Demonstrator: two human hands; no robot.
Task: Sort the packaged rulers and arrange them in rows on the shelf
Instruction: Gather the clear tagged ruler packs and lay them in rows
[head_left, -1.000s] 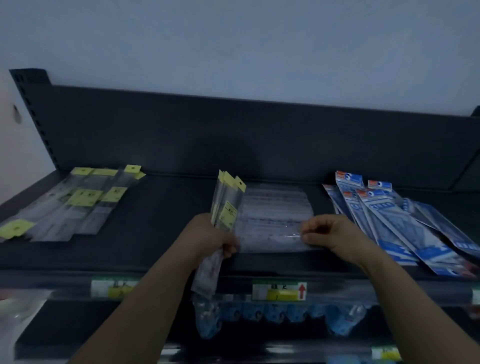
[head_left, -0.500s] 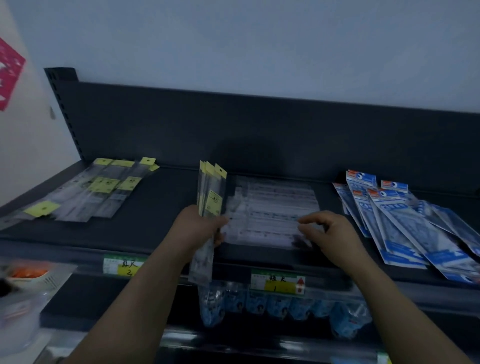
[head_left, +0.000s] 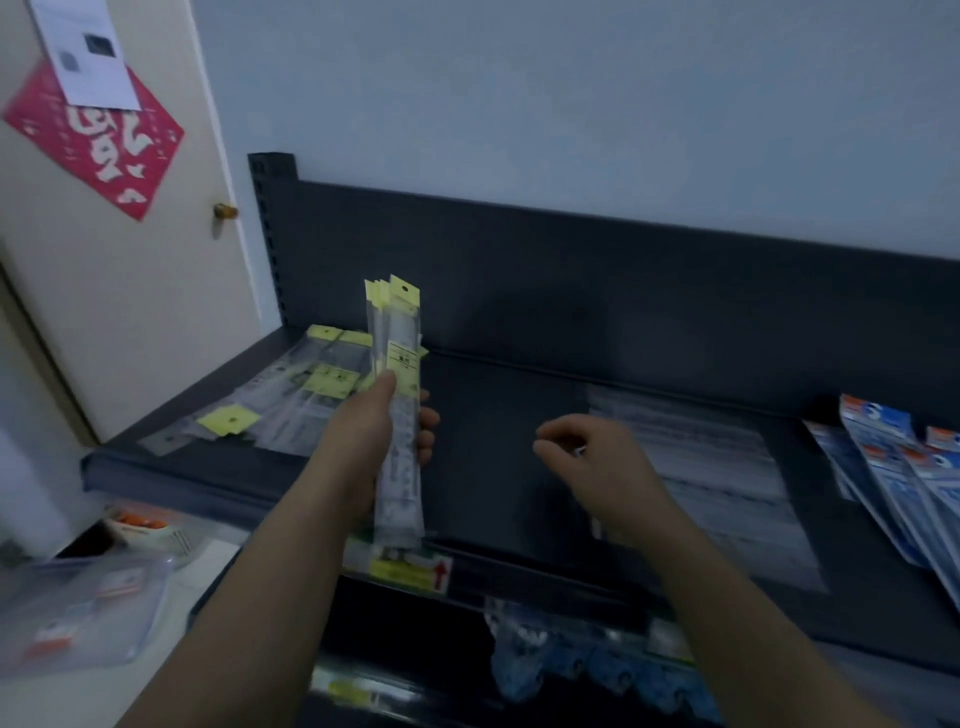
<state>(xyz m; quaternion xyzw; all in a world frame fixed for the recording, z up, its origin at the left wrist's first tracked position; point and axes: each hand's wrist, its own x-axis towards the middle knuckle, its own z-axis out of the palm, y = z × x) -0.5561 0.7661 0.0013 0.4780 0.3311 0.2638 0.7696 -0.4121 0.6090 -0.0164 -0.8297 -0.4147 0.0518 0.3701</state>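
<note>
Moved: left hand (head_left: 379, 441) has carried its bundle of yellow-tagged rulers (head_left: 397, 358) leftward, away from the clear packs (head_left: 717, 483); right hand (head_left: 587, 457) has lifted off them.
Shelf (head_left: 493, 467): dark deck, with a bare strip left of the clear packs.
Clear packs: lying flat, mid-right, reaching the front edge.
Blue-headed packs (head_left: 893, 467): fanned at the right end.
Yellow-tagged pile (head_left: 311, 395): loose at the left end, near the side edge.
Bundle: upright, gripped mid-length by left fingers and thumb; black print on its tag is unreadable.
Right hand: hovering, fingers loosely curled, holding nothing.
Price tag (head_left: 410, 569): on the front lip, yellow with a red arrow; text blurred.
</note>
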